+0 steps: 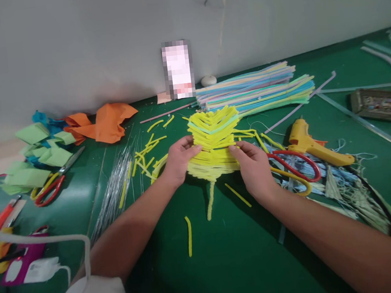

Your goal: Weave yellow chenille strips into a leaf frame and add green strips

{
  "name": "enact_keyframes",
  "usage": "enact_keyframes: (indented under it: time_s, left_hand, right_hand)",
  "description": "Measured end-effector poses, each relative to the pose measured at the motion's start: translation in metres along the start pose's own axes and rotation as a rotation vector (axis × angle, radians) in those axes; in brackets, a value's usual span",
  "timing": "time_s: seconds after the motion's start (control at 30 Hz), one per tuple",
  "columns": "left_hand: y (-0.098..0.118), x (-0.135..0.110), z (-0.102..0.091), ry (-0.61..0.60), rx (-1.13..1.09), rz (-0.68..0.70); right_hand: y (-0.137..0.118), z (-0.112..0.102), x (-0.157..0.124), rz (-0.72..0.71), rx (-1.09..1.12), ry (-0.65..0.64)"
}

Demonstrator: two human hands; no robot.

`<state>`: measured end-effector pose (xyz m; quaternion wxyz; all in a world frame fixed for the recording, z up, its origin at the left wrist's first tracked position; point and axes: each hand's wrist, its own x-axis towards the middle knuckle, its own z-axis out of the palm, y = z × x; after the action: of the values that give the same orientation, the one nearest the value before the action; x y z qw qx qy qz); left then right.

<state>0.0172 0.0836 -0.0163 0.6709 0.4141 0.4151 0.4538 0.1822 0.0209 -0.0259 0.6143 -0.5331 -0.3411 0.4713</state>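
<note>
Between my hands is a leaf shape made of yellow pipe cleaners (214, 137), with a light green stripe near its top and a twisted stem pointing toward me. My left hand (182, 159) pinches its left edge, thumb on top. On the opposite edge, my right hand (253, 161) grips it with thumb and fingers closed. Short cut pipe cleaner pieces (144, 159) lie scattered to the left of the leaf. Two single yellow pieces lie nearer me, one of them a bent strip (189, 236).
Beyond the leaf lies a bundle of pastel pipe cleaners (252, 89). A yellow glue gun (312, 146), red-and-yellow scissors (297, 168) and tassels (332, 183) are at right. Metal wires (114, 187), orange paper (114, 122), green paper (30, 173) and other scissors (54, 184) sit at left.
</note>
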Motion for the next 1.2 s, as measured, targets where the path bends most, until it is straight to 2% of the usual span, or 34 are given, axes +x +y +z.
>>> enact_keyframes:
  time_s: [0.23,0.43,0.6,0.77,1.2]
  left_hand:
    - [-0.002,-0.001,0.001,-0.003,0.001,-0.005]
    - [-0.008,-0.002,0.000,-0.117,0.026,-0.019]
    - [-0.009,-0.003,0.000,-0.117,0.028,-0.018]
    - [-0.009,-0.003,0.000,-0.113,0.019,-0.003]
    - [-0.009,-0.004,0.002,-0.145,0.031,0.004]
  right_hand:
    - [0.005,-0.003,0.002,0.008,0.008,0.057]
    - [0.011,-0.005,0.005,0.004,0.030,0.125]
    - [0.007,-0.003,0.005,0.024,0.072,0.131]
    - [0.000,0.000,0.004,-0.033,0.119,0.189]
    - [-0.001,-0.002,0.001,-0.149,0.076,0.163]
